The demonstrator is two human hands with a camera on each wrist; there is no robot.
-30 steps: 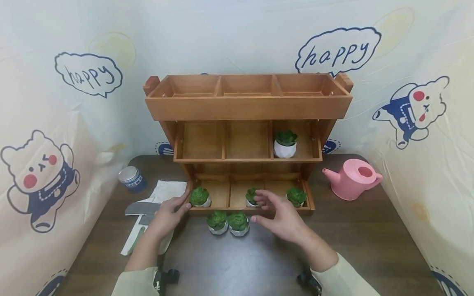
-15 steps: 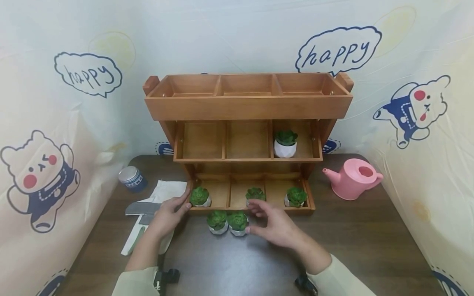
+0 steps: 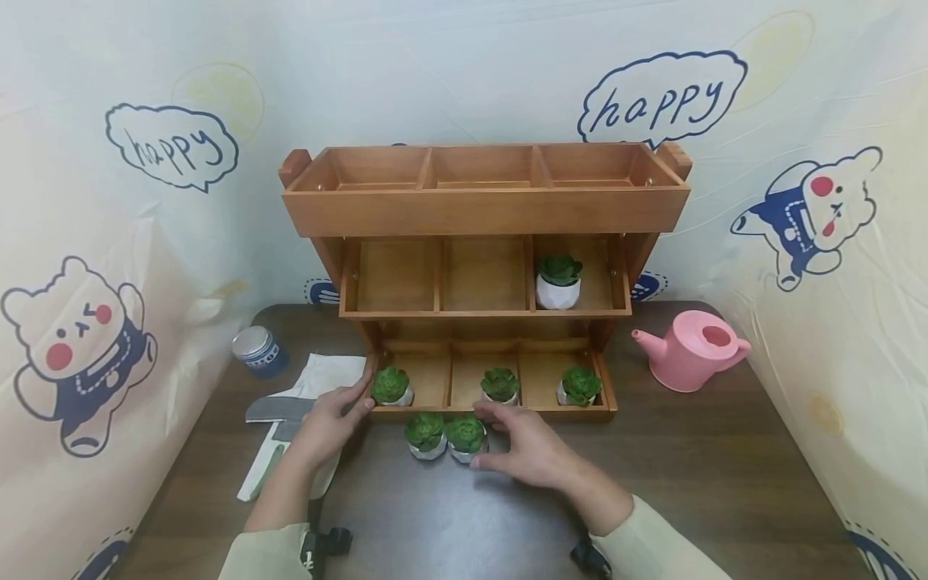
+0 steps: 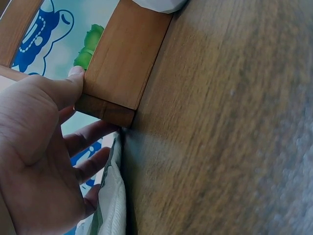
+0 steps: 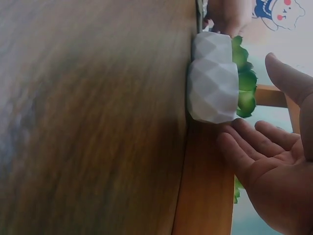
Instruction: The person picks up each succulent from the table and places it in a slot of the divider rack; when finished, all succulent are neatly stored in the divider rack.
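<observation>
A wooden three-tier shelf (image 3: pixel 486 213) stands on the table. My left hand (image 3: pixel 329 425) grips the left front corner of its lowest tier; in the left wrist view the thumb (image 4: pixel 74 78) lies over the edge. Two small potted succulents, a left one (image 3: pixel 425 435) and a right one (image 3: pixel 466 439), stand side by side in front of the shelf. My right hand (image 3: pixel 532 447) is beside the right one, fingers spread. In the right wrist view its fingertips come right at the faceted white pot (image 5: pixel 213 93), the thumb held away.
Succulents stand in the lowest tier at left (image 3: pixel 391 385), middle (image 3: pixel 500 385) and right (image 3: pixel 579 386), and a larger one (image 3: pixel 559 282) in the middle tier. A pink watering can (image 3: pixel 696 352) is at right. Gloves (image 3: pixel 319 379) and a blue jar (image 3: pixel 259 351) are at left.
My right hand has moved left and toward me, from in front of the lowest tier's middle succulent to beside the right front succulent. My left hand has stayed at the shelf corner.
</observation>
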